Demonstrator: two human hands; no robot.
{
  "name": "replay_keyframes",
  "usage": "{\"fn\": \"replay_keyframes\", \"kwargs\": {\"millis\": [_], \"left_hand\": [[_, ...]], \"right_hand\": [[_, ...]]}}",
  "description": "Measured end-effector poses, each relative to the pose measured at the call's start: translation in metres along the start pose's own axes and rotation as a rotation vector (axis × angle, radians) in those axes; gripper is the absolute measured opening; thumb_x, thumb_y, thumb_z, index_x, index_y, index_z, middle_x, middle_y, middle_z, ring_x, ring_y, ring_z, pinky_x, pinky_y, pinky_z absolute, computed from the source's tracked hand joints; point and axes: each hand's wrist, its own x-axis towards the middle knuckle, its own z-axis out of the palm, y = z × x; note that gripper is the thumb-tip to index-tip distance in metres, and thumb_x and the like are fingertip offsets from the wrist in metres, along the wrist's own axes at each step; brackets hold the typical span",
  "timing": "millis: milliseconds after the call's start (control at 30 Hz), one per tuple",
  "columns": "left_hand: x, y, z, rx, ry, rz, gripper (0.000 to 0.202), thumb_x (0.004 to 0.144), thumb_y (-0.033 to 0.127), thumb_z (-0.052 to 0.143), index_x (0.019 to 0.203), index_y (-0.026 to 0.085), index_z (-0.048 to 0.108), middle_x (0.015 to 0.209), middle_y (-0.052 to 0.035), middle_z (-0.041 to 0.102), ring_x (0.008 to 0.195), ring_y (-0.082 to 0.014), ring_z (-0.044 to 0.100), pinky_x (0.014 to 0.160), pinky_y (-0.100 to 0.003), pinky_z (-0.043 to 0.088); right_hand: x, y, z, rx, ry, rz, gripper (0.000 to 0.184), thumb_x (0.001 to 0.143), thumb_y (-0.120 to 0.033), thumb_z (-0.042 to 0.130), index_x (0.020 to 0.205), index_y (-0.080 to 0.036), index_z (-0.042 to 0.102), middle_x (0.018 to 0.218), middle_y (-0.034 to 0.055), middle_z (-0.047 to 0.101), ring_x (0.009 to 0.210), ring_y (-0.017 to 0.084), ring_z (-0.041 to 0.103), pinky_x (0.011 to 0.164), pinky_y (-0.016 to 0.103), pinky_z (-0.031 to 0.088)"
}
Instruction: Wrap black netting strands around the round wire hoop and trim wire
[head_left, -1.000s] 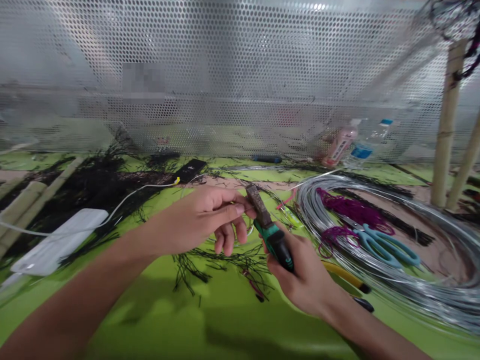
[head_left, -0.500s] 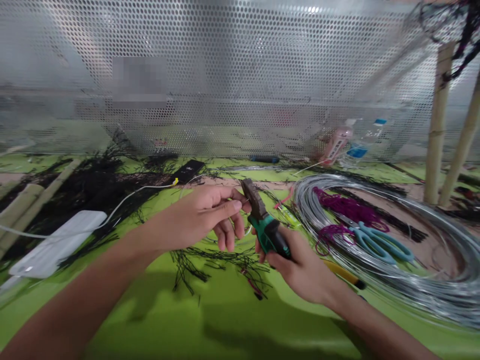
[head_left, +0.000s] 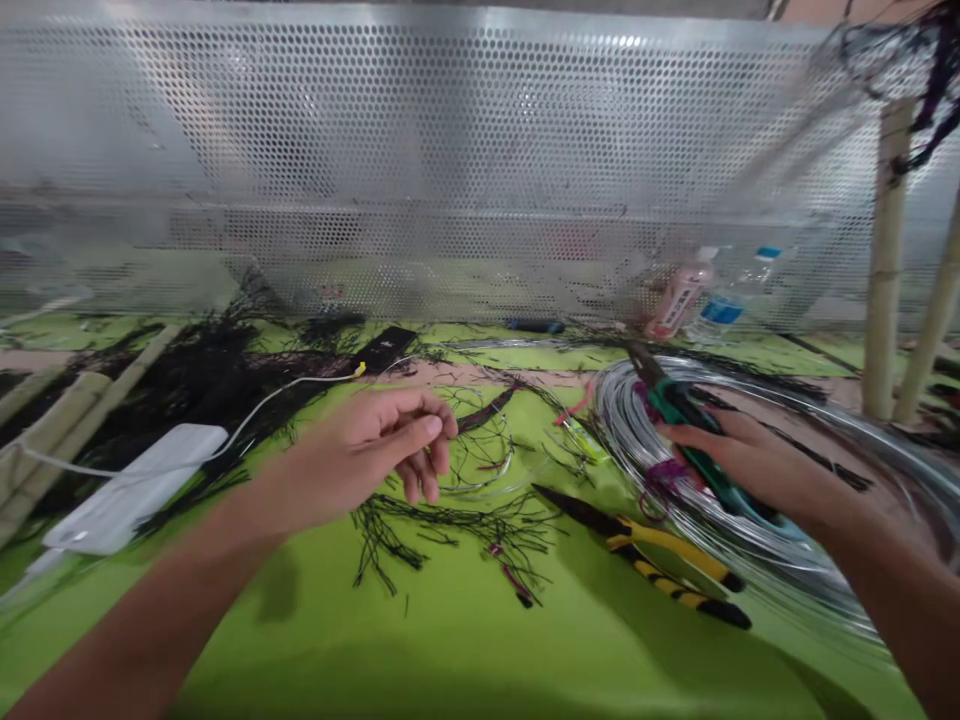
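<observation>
My left hand [head_left: 375,445] hovers over the green table [head_left: 450,640], thumb and forefinger pinched on a thin wire loop [head_left: 480,470] that I can barely make out. My right hand [head_left: 739,465] is out over the big coil of silver wire [head_left: 825,560], fingers wrapped round green-handled pliers [head_left: 675,410] whose dark jaws point up and left. Under that hand lie purple thread [head_left: 664,480] and teal scissors, mostly hidden.
Yellow-and-black pliers [head_left: 652,555] lie on the table between my hands. Black twigs [head_left: 442,525] are scattered around. A white power bank [head_left: 135,490] with a cable, a black phone [head_left: 382,345], bamboo poles [head_left: 892,260], two bottles [head_left: 705,290] and a perforated metal screen [head_left: 450,160] ring the workspace.
My right hand has carried the green pliers away from the left hand, rightward onto the wire coil. The yellow-and-black pliers are now uncovered. My left hand stays put, still pinched.
</observation>
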Motion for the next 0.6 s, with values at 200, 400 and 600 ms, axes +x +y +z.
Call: {"fn": "replay_keyframes", "kwargs": {"millis": [200,400,600], "left_hand": [[0.006,-0.005,0.008,0.083,0.029,0.027,0.022,0.101,0.034,0.055,0.098,0.016,0.068,0.077,-0.0011,0.071,0.067,-0.0114,0.071,0.061,-0.02,0.059],[0.015,-0.007,0.023,0.016,0.034,0.067,0.017,0.097,0.031,0.06,0.093,0.017,0.07,0.076,-0.0028,0.073,0.06,-0.0127,0.07,0.054,-0.02,0.057],[0.009,-0.005,0.039,-0.001,0.054,0.075,0.016,0.097,0.028,0.058,0.089,0.019,0.069,0.075,-0.0012,0.071,0.057,-0.0105,0.064,0.049,-0.018,0.047]], "right_hand": [[0.019,-0.01,0.004,-0.312,0.155,-0.003,0.033,0.083,-0.051,0.062,0.075,-0.019,0.066,0.085,0.0202,0.068,0.099,0.044,0.063,0.078,0.055,0.047],[-0.028,-0.095,0.036,0.202,-0.134,-0.35,0.041,0.096,-0.056,0.055,0.111,-0.023,0.073,0.087,0.0058,0.072,0.069,0.016,0.062,0.058,0.028,0.048],[-0.046,-0.137,0.061,0.945,-0.172,-0.358,0.019,0.089,-0.038,0.074,0.086,-0.02,0.074,0.063,-0.0012,0.063,0.054,0.01,0.053,0.048,0.022,0.043]]}}
